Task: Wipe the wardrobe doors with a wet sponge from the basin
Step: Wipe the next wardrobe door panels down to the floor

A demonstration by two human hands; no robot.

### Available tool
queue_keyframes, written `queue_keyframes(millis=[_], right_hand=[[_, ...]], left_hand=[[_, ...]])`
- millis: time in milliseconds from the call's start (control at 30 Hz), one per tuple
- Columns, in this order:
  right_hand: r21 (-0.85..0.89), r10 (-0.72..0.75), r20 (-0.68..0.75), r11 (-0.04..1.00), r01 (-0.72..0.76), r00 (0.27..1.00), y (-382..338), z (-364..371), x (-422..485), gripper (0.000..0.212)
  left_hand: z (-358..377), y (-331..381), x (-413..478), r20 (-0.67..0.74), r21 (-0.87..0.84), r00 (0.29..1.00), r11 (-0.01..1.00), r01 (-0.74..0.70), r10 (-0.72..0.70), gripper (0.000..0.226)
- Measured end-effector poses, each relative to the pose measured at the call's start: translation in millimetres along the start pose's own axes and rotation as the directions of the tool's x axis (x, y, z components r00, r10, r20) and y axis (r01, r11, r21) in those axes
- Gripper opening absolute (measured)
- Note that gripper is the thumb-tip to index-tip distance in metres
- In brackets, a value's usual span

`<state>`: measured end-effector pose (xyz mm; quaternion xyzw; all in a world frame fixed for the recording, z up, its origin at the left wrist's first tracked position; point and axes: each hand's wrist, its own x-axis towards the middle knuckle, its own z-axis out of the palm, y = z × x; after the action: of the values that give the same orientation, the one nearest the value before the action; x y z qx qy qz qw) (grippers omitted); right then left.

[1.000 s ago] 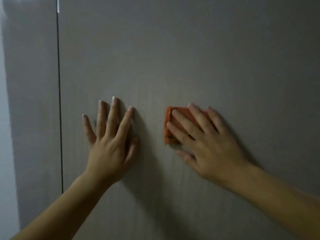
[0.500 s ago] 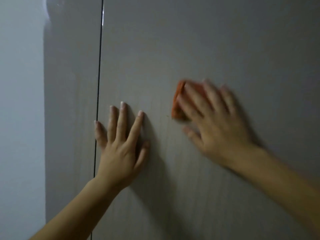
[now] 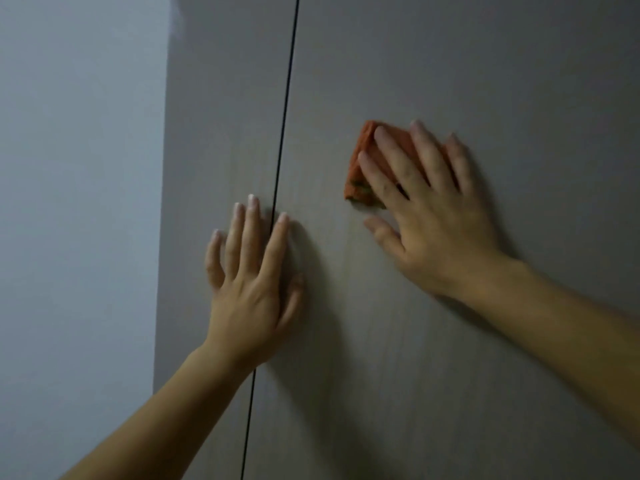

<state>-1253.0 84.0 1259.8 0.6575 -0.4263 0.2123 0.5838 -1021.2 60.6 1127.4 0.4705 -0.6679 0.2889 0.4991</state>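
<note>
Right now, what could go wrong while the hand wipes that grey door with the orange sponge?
The right hand only presses the orange rectangular sponge with flat fingers, so it might slip and drop. The left hand lies across the dark gap between the grey wardrobe doors; if a door shifts, a fingertip could get nipped.

Orange sponge [image 3: 360, 161], greenish underside; grey-beige wardrobe doors [image 3: 450, 81]; pale bluish wall [image 3: 76, 168]

No lettering, label, brand or number can be read on the wardrobe doors [image 3: 450, 64] or the sponge [image 3: 354, 180].
</note>
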Motion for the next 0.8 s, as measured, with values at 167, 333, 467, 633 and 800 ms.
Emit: queue_keyframes(millis=[167,333,467,633,800], right_hand=[[-0.011,-0.148,0.023,0.989,0.149,0.989,-47.9,7.9,-19.3,0.074],[-0.024,-0.321,0.031,0.947,0.322,0.947,-56.8,5.2,2.1,0.067],[-0.023,-0.109,-0.008,0.994,0.109,0.994,-62.2,-9.5,83.5,0.071],[-0.022,-0.384,0.032,0.923,0.384,0.923,-103.4,6.5,26.0,0.07],[0.011,-0.387,0.011,0.922,0.387,0.922,-97.2,-0.2,69.5,0.066]], left_hand=[[-1.6,-23.2,-8.1,0.007,-0.006,1.0,1.0,0.012,-0.012,0.075],[-7.6,-55.1,-11.2,-0.012,0.002,0.992,0.992,0.128,-0.128,0.078],[-6.3,-62.9,-19.2,-0.036,-0.018,0.993,0.993,0.112,-0.113,0.077],[1.0,-62.3,-49.0,-0.043,-0.08,0.984,0.982,0.17,-0.174,0.078],[1.5,-60.8,-53.7,-0.052,-0.112,0.98,0.977,0.184,-0.191,0.078]])
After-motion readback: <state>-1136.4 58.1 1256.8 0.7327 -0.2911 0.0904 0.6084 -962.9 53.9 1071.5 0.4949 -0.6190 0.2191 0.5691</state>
